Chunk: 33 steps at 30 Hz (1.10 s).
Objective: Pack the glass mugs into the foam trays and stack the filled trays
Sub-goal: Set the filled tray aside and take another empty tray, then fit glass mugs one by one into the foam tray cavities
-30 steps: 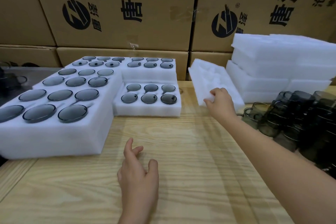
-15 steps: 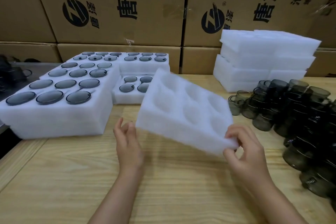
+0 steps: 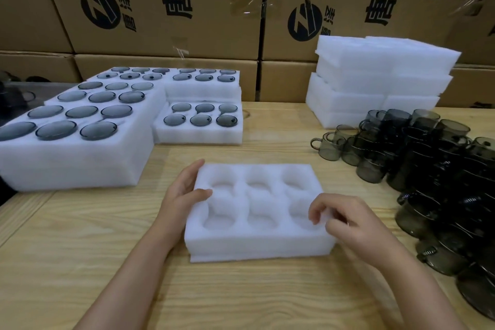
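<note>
Foam tray [image 3: 270, 197], lately aloft, now flat; left fingers [image 3: 193, 172] straight along its side, right fingers [image 3: 320, 205] loosely curled above, empty.

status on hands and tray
Left hand against tray left edge; right hand curled over right pocket, grip unclear; tray empty, on table; nothing blocking.
</note>
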Motion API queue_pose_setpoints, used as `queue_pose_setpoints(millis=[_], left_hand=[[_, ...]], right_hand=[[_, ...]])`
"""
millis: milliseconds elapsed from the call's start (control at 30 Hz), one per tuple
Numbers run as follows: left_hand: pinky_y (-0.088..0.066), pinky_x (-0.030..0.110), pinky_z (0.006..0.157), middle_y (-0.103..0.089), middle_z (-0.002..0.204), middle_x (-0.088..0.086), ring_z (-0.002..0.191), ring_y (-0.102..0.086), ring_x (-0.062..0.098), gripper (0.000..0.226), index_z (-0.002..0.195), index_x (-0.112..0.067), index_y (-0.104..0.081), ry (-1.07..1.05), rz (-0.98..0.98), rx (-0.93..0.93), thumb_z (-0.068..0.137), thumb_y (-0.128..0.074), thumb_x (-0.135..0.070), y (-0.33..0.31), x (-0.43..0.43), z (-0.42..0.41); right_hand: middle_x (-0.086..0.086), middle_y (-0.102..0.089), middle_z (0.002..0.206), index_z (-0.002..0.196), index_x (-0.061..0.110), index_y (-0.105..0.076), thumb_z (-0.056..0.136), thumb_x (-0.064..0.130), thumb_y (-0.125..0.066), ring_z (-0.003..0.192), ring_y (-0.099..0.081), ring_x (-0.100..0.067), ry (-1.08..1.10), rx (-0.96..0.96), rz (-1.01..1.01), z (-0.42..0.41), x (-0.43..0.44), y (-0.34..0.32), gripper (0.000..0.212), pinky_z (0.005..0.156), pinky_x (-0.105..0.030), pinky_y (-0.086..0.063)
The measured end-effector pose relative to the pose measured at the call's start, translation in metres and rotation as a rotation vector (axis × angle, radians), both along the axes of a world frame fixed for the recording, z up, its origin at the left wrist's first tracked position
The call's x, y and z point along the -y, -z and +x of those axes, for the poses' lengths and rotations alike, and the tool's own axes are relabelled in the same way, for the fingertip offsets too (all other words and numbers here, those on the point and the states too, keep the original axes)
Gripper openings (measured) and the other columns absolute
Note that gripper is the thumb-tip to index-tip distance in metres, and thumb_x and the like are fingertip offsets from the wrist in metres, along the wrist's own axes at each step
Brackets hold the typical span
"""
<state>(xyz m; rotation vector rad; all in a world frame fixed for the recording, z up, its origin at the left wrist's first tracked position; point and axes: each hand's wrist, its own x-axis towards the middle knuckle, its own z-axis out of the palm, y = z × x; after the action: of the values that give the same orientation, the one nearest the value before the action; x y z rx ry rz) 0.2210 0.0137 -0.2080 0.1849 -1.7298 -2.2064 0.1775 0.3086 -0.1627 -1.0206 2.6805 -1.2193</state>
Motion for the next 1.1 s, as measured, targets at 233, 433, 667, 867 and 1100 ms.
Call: queue_pose_setpoints(millis=[233, 433, 667, 867, 1100], left_hand=[[-0.053, 0.018, 0.066, -0.073, 0.098, -0.010, 0.089, -0.068, 0.007, 0.052, 0.113, -0.021, -0.064, -0.018, -0.062, 0.013, 0.072, -0.062, 0.011, -0.003, -0.005, 0.002], [-0.053, 0.017, 0.064, -0.074, 0.093, -0.011, 0.085, -0.069, 0.005, 0.053, 0.112, -0.019, -0.063, -0.023, -0.085, 0.020, 0.079, -0.050, 0.020, -0.005, -0.006, 0.003], [-0.053, 0.018, 0.063, -0.073, 0.091, -0.011, 0.082, -0.069, 0.005, 0.050, 0.110, -0.018, -0.064, -0.010, -0.085, 0.002, 0.070, -0.061, 0.012, -0.005, -0.006, 0.003], [-0.052, 0.017, 0.064, -0.069, 0.099, -0.004, 0.083, -0.068, 0.005, 0.046, 0.111, -0.015, -0.064, -0.019, -0.076, -0.011, 0.074, -0.059, 0.013, -0.005, -0.007, 0.003], [-0.053, 0.018, 0.064, -0.067, 0.099, -0.001, 0.082, -0.067, 0.006, 0.047, 0.114, -0.012, -0.062, -0.027, -0.090, 0.000, 0.081, -0.050, 0.019, -0.006, -0.009, 0.005]], right_hand=[[-0.003, -0.046, 0.052, 0.078, 0.031, -0.064, 0.086, 0.007, -0.055, 0.046, -0.037, -0.010, 0.465, -0.146, -0.326, -0.002, 0.007, -0.003, 0.027, 0.048, -0.022, -0.031], [-0.013, -0.059, 0.108, 0.112, 0.010, -0.058, 0.089, 0.036, -0.052, 0.103, -0.047, -0.034, 0.933, -0.386, 0.624, -0.004, -0.016, -0.007, 0.035, 0.085, -0.042, -0.033], [-0.008, -0.052, 0.125, 0.125, 0.020, -0.047, 0.093, 0.051, -0.038, 0.119, -0.041, -0.028, 1.025, -0.158, 0.976, -0.012, -0.034, -0.002, 0.046, 0.104, -0.045, -0.023], [0.001, -0.060, 0.111, 0.113, 0.023, -0.057, 0.085, 0.007, -0.043, 0.108, -0.051, -0.022, 0.962, -0.190, 0.873, -0.017, -0.030, 0.003, 0.035, 0.103, -0.044, -0.022], [0.011, -0.062, 0.103, 0.108, 0.030, -0.055, 0.079, 0.007, -0.050, 0.106, -0.052, -0.013, 0.686, -0.337, 0.634, -0.012, -0.003, 0.013, 0.036, 0.084, -0.035, -0.015]])
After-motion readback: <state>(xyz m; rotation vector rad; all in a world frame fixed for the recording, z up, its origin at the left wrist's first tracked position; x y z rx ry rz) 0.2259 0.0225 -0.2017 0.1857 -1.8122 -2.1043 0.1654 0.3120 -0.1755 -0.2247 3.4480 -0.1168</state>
